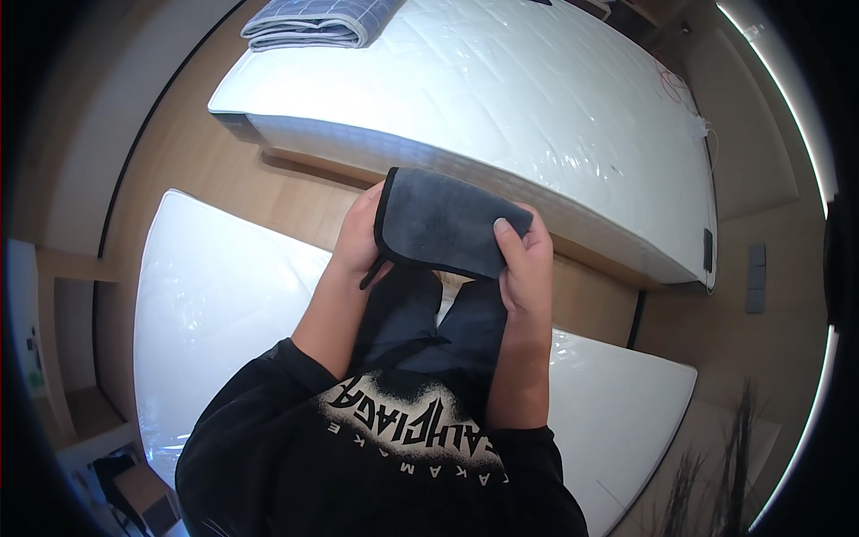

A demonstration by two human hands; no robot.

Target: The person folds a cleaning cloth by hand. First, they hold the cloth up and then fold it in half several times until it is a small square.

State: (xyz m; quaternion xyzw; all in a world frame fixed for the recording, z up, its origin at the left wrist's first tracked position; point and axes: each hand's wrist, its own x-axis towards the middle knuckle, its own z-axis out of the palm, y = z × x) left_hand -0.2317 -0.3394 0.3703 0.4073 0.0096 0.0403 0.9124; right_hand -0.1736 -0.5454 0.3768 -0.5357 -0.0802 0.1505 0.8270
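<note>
A folded dark grey cloth with black edging is held up in front of my lap, above the gap between two mattresses. At its left edge my left hand grips it; most of those fingers are hidden behind the fabric. My right hand pinches the right end, thumb lying on top and fingers underneath. A short black strip hangs from the cloth's lower left corner.
Ahead stands a bed with a plastic-wrapped white mattress, a folded blue-grey checked quilt on its far left. Another white mattress extends to both sides of me. Dark dried stems rise at the lower right.
</note>
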